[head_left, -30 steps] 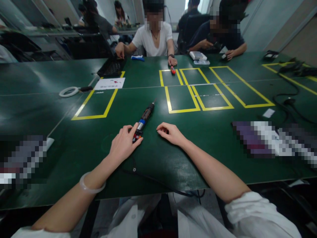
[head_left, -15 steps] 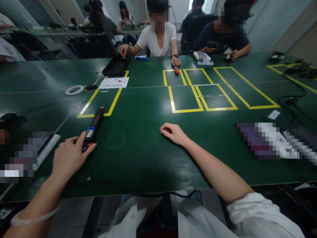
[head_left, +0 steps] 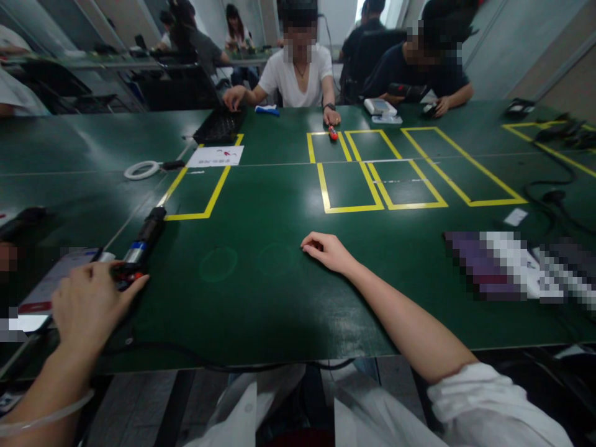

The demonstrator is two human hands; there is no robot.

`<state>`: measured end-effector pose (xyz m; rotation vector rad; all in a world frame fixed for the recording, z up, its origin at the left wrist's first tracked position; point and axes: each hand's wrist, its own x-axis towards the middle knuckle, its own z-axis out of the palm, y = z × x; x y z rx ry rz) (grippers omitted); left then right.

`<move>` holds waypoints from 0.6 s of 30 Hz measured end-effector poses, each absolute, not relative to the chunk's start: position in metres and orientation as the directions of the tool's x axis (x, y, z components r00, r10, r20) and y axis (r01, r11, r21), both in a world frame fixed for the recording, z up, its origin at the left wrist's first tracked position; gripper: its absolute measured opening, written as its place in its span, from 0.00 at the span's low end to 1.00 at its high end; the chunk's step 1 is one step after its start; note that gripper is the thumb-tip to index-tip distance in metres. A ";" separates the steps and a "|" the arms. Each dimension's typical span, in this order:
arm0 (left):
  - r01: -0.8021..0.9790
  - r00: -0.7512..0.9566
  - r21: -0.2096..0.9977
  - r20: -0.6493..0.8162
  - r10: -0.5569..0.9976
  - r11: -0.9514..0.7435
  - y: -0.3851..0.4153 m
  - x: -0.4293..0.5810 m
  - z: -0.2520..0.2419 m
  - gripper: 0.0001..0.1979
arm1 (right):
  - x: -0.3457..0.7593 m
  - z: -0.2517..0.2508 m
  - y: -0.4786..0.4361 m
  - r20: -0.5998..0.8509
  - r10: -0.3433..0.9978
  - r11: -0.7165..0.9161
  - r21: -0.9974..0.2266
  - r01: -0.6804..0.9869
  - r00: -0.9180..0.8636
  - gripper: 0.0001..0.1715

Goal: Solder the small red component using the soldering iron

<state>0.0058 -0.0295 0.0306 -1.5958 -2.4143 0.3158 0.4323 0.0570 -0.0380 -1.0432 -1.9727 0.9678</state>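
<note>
At the left, my left hand (head_left: 93, 301) grips the rear end of a black electric screwdriver (head_left: 143, 239) with a blue band, its front end pointing away and to the right. The tool lies low over the green table (head_left: 261, 310), near the lower left corner of a yellow tape outline. My right hand (head_left: 325, 249) rests on the table near the middle with its fingers curled in; whether anything is inside them is hidden. Two faint rings mark the surface between my hands.
A white printed card (head_left: 216, 156), a black tray (head_left: 218, 126) and a white cable coil (head_left: 141, 170) lie beyond at left. Across the table, a person's hand touches a red tool (head_left: 333, 133). A cable (head_left: 200, 358) runs along the front edge.
My left hand has moved left with the screwdriver, off the yellow outline's near corner. My right hand has stayed where it was.
</note>
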 end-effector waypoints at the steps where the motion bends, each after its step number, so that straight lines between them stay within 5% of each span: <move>1: 0.861 -0.349 -0.346 0.130 0.928 0.372 -0.031 0.007 0.029 0.34 | 0.432 -0.038 0.057 0.226 0.871 0.396 -0.848 0.353 -0.435 0.07; 5: 0.827 -0.243 -0.474 0.183 0.953 0.302 -0.033 0.003 0.026 0.32 | 0.432 -0.038 0.057 0.224 0.869 0.396 -0.849 0.349 -0.440 0.07; 11: 0.858 -0.408 -0.317 0.060 0.911 0.405 -0.020 -0.001 0.041 0.32 | 0.431 -0.040 0.058 0.234 0.866 0.409 -0.840 0.358 -0.441 0.08; 14: 0.938 -0.332 -0.080 0.074 0.940 0.338 -0.010 0.019 0.040 0.29 | 0.430 -0.041 0.058 0.235 0.865 0.411 -0.839 0.356 -0.443 0.08; 18: 0.865 -0.020 0.501 0.019 1.000 0.008 0.011 0.077 0.033 0.23 | 0.430 -0.042 0.059 0.231 0.866 0.406 -0.842 0.355 -0.443 0.08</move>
